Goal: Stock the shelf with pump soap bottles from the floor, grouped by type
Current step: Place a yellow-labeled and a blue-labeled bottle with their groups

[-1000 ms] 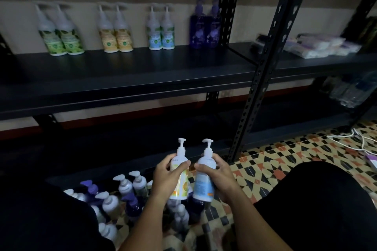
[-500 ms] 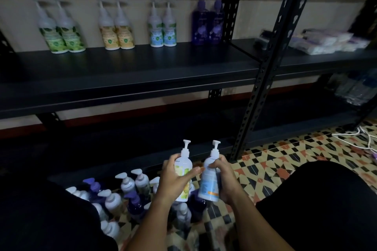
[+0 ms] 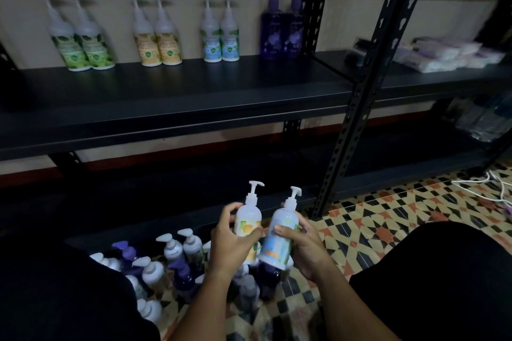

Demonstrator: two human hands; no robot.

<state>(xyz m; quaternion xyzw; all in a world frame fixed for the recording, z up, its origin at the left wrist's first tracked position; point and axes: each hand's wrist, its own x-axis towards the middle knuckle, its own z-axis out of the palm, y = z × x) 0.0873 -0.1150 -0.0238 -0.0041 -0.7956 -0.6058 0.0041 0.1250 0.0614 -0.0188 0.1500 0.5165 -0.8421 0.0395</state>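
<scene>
Each hand holds a pump bottle above the floor pile, the left hand (image 3: pixel 231 241) wrapped round the yellow-label bottle (image 3: pixel 247 225), the right hand (image 3: pixel 300 243) round the blue-label bottle (image 3: pixel 278 241); smooth, rigid plastic, probably slippery, best gripped mid-body, not by the pump.

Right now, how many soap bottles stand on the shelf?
8, in four pairs along the back: green pair far left, yellow pair, blue pair, purple pair by the post. None seem hidden.
</scene>
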